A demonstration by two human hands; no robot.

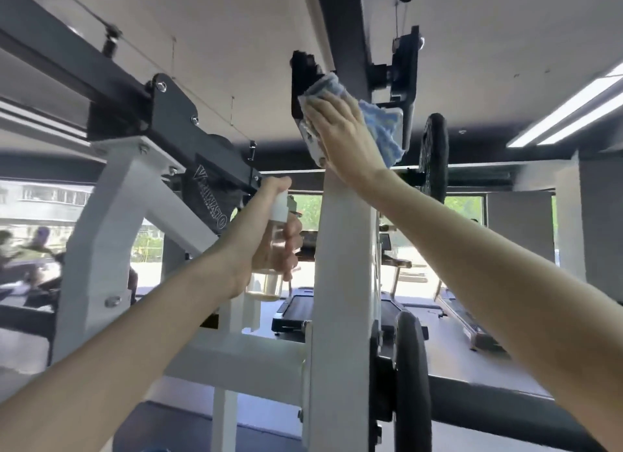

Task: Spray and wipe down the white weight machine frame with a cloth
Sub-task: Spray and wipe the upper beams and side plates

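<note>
The white weight machine frame [340, 283] rises as an upright post through the middle of the view, with a second white upright at the left. My right hand [340, 128] is raised high and presses a blue cloth [384, 128] flat against the top of the post, where it meets a black bracket [305, 77]. My left hand [269, 236] grips a clear spray bottle [269, 259] with a white head, held just left of the post at mid height. A little liquid shows in the bottle's bottom.
Black weight plates hang on the right of the post, one high [435, 158] and one low [413, 377]. A dark grey arm with a pivot plate [172, 114] slants overhead at the left. Treadmills [455, 313] and windows lie beyond.
</note>
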